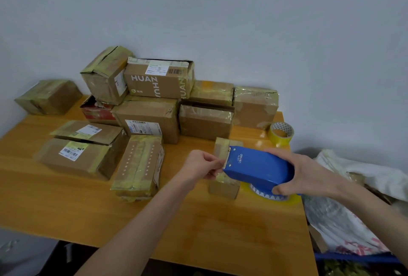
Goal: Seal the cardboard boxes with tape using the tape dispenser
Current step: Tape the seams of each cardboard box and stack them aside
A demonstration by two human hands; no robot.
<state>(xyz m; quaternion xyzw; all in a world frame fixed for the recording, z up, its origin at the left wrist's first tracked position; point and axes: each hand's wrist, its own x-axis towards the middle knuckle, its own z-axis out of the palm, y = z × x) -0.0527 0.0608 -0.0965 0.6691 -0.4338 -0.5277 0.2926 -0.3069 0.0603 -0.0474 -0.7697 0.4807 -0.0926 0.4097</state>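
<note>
Item 1. Tape dispenser: blue plastic shell, held above the table at about 3 o'clock from its middle, cutter mouth pointing to 9 o'clock. The tape roll shows below the shell, yellowish and glossy. Judged light and rigid. The smooth shell is best taken across its rear hump, fingers kept off the toothed edge.

Item 2. Right hand: wrapped round the rear of the dispenser, thumb under, fingers over the top.

Item 3. Left hand: thumb and forefinger closed in a narrow pinch on the tape end at the cutter mouth (the strip is clear and hard to trace). Tape is thin, limp and sticky, likely to fold onto itself. It is best held by the very tip and drawn out taut.

Item 4. Small box: cardboard, directly beneath the dispenser mouth, partly hidden by it, already carrying old tape. Judged light and liable to slide under a pull, so it wants steadying.

Item 5. Other cardboard boxes: a heap from 10 to 1 o'clock against the wall, topped by the printed box, plus a labelled box at 9 o'clock. Most are tape-wrapped, with corners dented.

Item 6. Spare tape roll: at 2 o'clock, near the table's far right corner.

Item 7. Plastic bags: off the table's edge at 4 o'clock.
</note>
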